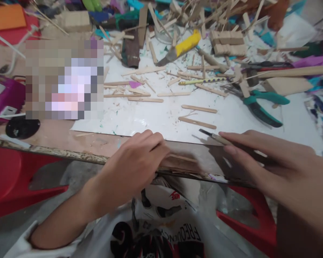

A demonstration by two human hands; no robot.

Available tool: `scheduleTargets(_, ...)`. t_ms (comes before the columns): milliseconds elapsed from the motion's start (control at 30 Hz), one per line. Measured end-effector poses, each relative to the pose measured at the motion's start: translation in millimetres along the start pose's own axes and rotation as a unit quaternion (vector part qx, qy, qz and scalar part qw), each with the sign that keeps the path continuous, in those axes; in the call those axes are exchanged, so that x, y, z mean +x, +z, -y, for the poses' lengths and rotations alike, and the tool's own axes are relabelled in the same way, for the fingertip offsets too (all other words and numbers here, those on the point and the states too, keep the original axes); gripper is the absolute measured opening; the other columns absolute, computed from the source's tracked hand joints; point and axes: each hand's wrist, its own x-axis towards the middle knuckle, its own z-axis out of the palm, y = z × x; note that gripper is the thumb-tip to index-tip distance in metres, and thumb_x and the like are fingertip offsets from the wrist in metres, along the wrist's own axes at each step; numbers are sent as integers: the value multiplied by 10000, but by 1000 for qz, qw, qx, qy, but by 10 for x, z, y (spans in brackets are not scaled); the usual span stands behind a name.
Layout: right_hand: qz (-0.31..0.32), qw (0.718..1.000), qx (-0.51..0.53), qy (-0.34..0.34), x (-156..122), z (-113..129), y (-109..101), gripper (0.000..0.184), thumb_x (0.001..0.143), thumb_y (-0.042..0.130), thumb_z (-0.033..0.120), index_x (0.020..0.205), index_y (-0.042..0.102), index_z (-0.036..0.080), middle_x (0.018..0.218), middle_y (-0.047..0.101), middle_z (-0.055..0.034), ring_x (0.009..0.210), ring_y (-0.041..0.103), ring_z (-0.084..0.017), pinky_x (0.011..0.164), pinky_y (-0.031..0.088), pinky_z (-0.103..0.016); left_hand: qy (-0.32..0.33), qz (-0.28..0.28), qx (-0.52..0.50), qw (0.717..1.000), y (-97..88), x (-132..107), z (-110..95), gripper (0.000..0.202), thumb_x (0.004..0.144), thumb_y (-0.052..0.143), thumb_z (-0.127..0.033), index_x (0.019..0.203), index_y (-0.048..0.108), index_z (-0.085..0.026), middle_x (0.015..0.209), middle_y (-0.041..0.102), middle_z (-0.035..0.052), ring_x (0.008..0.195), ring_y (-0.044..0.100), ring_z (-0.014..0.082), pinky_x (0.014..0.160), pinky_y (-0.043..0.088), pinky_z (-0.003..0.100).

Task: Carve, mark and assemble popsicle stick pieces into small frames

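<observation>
My right hand (pixel 274 161) pinches a slim carving chisel (pixel 218 138) by its light handle, the dark flat tip pointing left over the paper's front edge. Curled at the table's front edge, my left hand (pixel 142 154) presses down on a craft stick (pixel 183 157) whose free end sticks out to the right; the rest is hidden under the fingers. Just beyond the chisel tip lie two loose craft sticks, the nearer stick (pixel 197 123) and the farther stick (pixel 199 108), both on a white sheet (pixel 140 118) strewn with shavings.
Teal-handled pliers (pixel 263 107) lie right of the sticks. Farther back are a yellow-handled knife (pixel 188 43), a spotted yellow stick (pixel 201 81) and bundled wooden pieces (pixel 228 42). A black disc (pixel 23 127) sits at left; red chairs (pixel 5 179) stand below the table. A blurred patch covers the upper left.
</observation>
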Motion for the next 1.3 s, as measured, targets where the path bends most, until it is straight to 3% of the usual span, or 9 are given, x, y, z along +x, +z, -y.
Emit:
scheduleTargets(200,-57,990,-132,-9,236,-248,-76,248,1009,643,297,1075,808,124,1090,812,-157,1007,764,-317,865,596,-440,-96,-25,-36,994,-162,50,27,264,1119,429,-278,955,619,-199,889,665,10,818,574,176,717,404,304)
scheduleTargets(267,-71,988,-135,-13,314,-192,-89,273,1020,629,315,1089,809,121,1134,806,-156,1052,759,-316,817,614,-412,-114,-20,-58,991,-268,76,33,245,1120,438,-309,994,622,-207,877,677,-10,796,597,160,709,401,285)
scheduleTargets(433,-43,998,36,9,527,134,-68,223,966,696,339,1088,821,200,1108,834,-65,968,781,-208,443,529,-184,-107,-21,-73,991,-453,202,36,228,1113,447,-295,1020,633,-202,928,718,-1,842,652,155,753,420,269)
scheduleTargets(633,14,983,181,16,959,284,11,279,925,696,432,1011,850,215,968,846,-64,747,773,-200,584,584,-252,-66,-50,6,997,-647,564,73,175,1066,465,-253,1012,625,-205,872,710,25,803,641,200,691,373,298)
scheduleTargets(700,49,974,217,29,1096,281,-2,283,910,716,467,951,849,221,840,822,-56,635,716,-179,536,540,-255,-47,-66,18,997,-740,707,109,178,1055,463,-246,1029,633,-199,869,708,36,794,629,208,675,346,302)
scheduleTargets(833,53,947,311,63,1235,262,-51,370,904,738,527,769,786,185,598,674,-33,480,522,-118,457,409,-241,-34,-101,-127,986,-872,933,174,137,1017,549,-246,988,670,-188,833,682,17,774,592,175,696,344,286)
scheduleTargets(933,27,910,400,102,1217,233,-38,386,886,776,550,846,782,166,631,681,-35,475,503,-105,461,395,-240,-9,-111,-175,978,-873,1014,197,221,1053,528,-324,1045,697,-181,831,692,0,766,620,147,710,403,253)
scheduleTargets(1167,50,842,527,102,1114,152,135,361,945,742,519,910,768,161,735,765,-81,516,584,-125,531,475,-266,-30,-119,-290,949,-697,985,238,329,1017,575,-378,780,656,-164,715,610,-14,708,551,132,695,404,252)
scheduleTargets(1300,64,833,540,102,1094,117,199,342,965,724,497,883,754,167,734,772,-79,521,600,-128,546,481,-268,-47,-137,-310,939,-648,957,258,314,1001,600,-377,781,675,-166,716,618,-16,715,545,133,700,390,267)
